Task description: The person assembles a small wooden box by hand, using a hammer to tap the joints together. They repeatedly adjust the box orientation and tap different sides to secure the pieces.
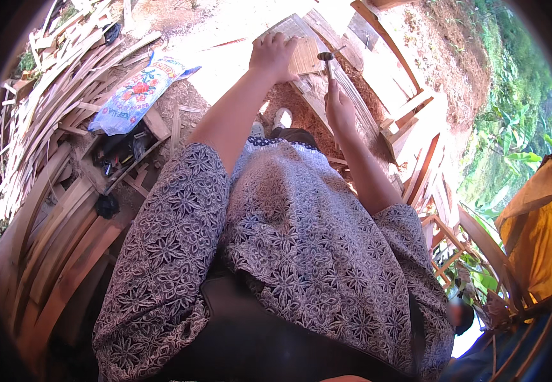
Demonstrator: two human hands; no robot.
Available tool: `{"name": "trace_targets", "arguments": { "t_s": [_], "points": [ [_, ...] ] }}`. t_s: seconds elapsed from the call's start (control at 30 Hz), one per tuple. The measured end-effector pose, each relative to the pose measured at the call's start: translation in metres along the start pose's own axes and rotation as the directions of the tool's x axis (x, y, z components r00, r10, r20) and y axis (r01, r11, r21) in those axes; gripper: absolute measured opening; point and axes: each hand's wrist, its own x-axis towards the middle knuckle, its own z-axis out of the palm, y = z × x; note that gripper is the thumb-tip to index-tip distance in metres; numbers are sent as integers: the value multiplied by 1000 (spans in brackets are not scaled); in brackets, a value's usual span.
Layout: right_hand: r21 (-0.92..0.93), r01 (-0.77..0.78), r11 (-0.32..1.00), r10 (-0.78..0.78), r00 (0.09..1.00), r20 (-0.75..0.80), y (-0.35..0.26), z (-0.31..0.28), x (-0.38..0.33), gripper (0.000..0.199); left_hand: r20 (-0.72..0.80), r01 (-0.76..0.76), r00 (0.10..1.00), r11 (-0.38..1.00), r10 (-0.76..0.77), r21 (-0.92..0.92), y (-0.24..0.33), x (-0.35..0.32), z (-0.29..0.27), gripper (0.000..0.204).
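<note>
My left hand (275,57) is on a short, pale piece of wood (305,56), fingers bent over its far side and thumb at the near side. This piece lies across a long, weathered board (346,79). My right hand (339,109) is closed round the handle of a hammer (329,65). The hammer stands upright, its small dark head above the board and just right of the pale piece, apart from it. The underside of my left hand is hidden, and no nail can be made out.
Piled wood strips (66,102) and curved planks (53,254) fill the left side. A printed plastic sack (141,94) lies near a box of dark tools (123,153). More timber frames (410,118) stand right, beside greenery and a yellow-orange tarp (537,235). Another person is partly visible lower right.
</note>
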Motion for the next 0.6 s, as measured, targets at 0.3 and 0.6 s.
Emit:
{"name": "trace_targets", "arguments": {
  "t_s": [0.3, 0.6],
  "points": [
    [-13, -50, 999, 51, 992, 118, 17, 8, 2, 68, 33, -32, 999, 999, 33, -32, -3, -2, 3, 111],
    [-145, -57, 988, 65, 996, 54, 6, 11, 18, 72, 32, -27, 999, 999, 28, -40, -11, -1, -2, 112]
  ]
}}
